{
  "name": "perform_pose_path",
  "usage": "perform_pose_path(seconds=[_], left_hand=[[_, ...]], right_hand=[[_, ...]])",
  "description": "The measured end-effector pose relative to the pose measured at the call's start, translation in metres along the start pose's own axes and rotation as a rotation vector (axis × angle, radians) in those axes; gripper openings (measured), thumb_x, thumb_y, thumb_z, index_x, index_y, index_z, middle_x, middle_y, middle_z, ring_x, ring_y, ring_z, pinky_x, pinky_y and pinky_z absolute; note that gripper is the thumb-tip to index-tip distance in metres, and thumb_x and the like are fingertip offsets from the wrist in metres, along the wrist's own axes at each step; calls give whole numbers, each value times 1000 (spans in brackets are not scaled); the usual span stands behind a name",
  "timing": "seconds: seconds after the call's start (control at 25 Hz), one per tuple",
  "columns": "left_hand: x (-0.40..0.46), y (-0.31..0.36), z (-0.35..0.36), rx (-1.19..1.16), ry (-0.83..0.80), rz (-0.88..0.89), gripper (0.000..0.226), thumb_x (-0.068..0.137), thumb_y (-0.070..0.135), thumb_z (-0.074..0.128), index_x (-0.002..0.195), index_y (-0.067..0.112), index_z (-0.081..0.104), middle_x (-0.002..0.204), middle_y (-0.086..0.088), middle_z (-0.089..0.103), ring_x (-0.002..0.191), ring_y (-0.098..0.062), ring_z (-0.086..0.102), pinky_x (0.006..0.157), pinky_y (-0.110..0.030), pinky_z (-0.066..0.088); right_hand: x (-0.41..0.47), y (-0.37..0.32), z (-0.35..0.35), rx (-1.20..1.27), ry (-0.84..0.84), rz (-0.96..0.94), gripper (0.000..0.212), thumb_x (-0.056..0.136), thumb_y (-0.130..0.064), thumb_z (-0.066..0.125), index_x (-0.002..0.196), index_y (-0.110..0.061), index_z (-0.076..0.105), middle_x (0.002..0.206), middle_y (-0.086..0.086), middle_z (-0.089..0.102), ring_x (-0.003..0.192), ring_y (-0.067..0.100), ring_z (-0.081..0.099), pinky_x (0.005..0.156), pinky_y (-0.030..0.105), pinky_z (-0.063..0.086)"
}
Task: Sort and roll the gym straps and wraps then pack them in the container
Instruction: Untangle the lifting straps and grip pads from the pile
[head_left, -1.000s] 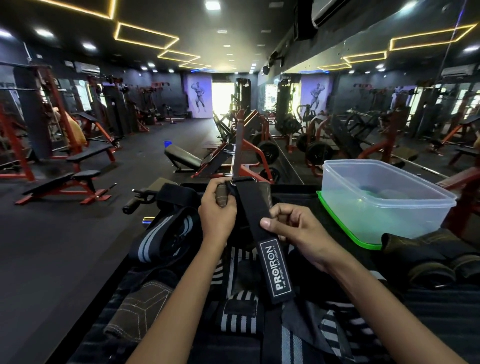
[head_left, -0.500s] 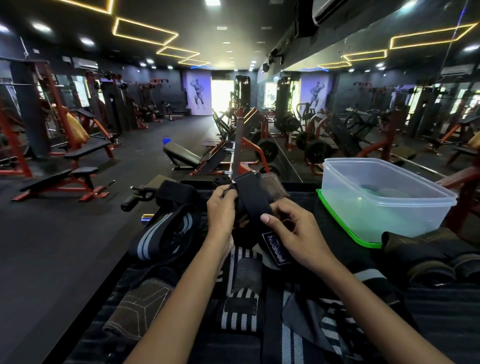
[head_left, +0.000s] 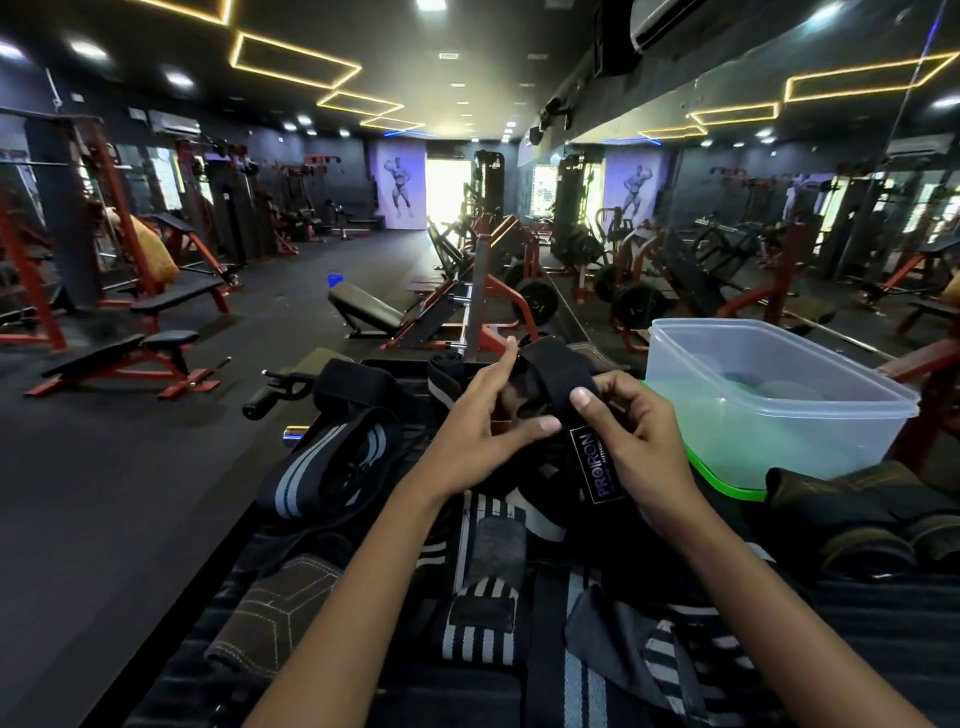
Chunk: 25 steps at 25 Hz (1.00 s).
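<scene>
Currently, I cannot make out the near end of the black strap (head_left: 558, 382), which runs down behind my right hand (head_left: 631, 441) into the dark pile of wraps (head_left: 483, 597); its far end is hidden behind my left hand (head_left: 480, 423). My forearms cut off much of that pile, and single pieces in it are hard to separate. I hold the strap above the pile, left of the clear container (head_left: 774, 395). It is flat black webbing, bent over at the top, with a label reading PROIRON below my right thumb. My right hand pinches the strap between thumb and curled fingers. My left hand touches its folded part with thumb and raised, nearly straight fingers. The container stands on a green lid (head_left: 727, 480).
</scene>
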<state>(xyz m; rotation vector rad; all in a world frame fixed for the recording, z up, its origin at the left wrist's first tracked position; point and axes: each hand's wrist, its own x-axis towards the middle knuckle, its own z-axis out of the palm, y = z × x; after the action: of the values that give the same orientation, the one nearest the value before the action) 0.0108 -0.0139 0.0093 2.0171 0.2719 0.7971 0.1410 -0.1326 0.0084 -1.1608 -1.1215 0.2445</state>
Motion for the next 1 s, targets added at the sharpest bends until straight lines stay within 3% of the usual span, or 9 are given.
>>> perform_pose_path(seconds=[0.16, 0.24, 0.32, 0.44, 0.52, 0.6, 0.72, 0.84, 1.0], left_hand=[[-4, 2, -3, 144, 43, -2, 78, 89, 33, 64, 152, 20, 21, 129, -3, 59, 121, -1, 51, 91, -8, 39], [-7, 2, -3, 260, -1, 26, 83, 89, 28, 66, 154, 18, 16, 125, 0, 62, 115, -2, 57, 91, -5, 37], [-8, 0, 0, 312, 35, 99, 80, 87, 21, 70, 152, 14, 24, 120, 4, 64, 108, 2, 59, 91, -6, 40], [-7, -2, 3, 354, 179, 226, 31, 93, 13, 61, 123, 10, 60, 93, 7, 68, 83, -1, 64, 76, -8, 45], [-8, 1, 5, 368, 195, 234, 9, 96, 16, 56, 103, 15, 62, 76, 9, 64, 66, -5, 64, 65, -13, 47], [-8, 3, 5, 341, 217, 203, 13, 98, 24, 53, 93, 13, 59, 69, 4, 65, 54, -7, 63, 57, -15, 47], [-11, 7, 9, 291, 231, 164, 15, 98, 26, 52, 93, 15, 61, 47, 10, 58, 41, -7, 58, 51, -12, 43], [-11, 9, 15, 235, 207, 118, 15, 99, 26, 51, 91, 17, 61, 46, 19, 58, 35, -7, 55, 48, -17, 45], [-7, 11, 21, 188, 192, 48, 25, 100, 28, 49, 95, 9, 64, 54, 9, 62, 40, -6, 58, 44, -27, 50]], right_hand=[[2, -3, -7, 38, -73, 60, 6, 89, -10, 66, 94, -10, 67, 99, 19, 69, 89, 24, 67, 84, 45, 53], [0, -5, -6, 69, -74, 83, 8, 87, -7, 66, 93, -11, 67, 94, 14, 71, 85, 23, 67, 82, 42, 54], [0, -8, -6, 118, -47, 104, 9, 83, -12, 69, 92, -12, 67, 87, 9, 72, 79, 21, 66, 76, 38, 54], [0, -10, -8, 133, -7, 103, 19, 77, -20, 72, 95, -15, 66, 87, 6, 71, 78, 21, 64, 74, 36, 55], [1, -10, -9, 81, 10, 76, 21, 77, -16, 75, 96, -18, 65, 89, 7, 70, 80, 21, 65, 76, 39, 55], [2, -9, -11, -5, 38, 34, 31, 72, -17, 81, 95, -23, 61, 86, 10, 68, 77, 24, 63, 74, 41, 55], [0, -7, -10, -39, 110, 3, 44, 64, -26, 88, 91, -26, 53, 72, 11, 57, 66, 25, 53, 67, 43, 52], [0, -7, -8, -121, 171, -26, 39, 64, -31, 85, 83, -23, 52, 64, 4, 53, 59, 15, 50, 60, 35, 48], [0, -4, -10, -372, 168, -154, 31, 73, -33, 79, 81, -17, 54, 58, -4, 50, 52, 7, 45, 52, 24, 42]])
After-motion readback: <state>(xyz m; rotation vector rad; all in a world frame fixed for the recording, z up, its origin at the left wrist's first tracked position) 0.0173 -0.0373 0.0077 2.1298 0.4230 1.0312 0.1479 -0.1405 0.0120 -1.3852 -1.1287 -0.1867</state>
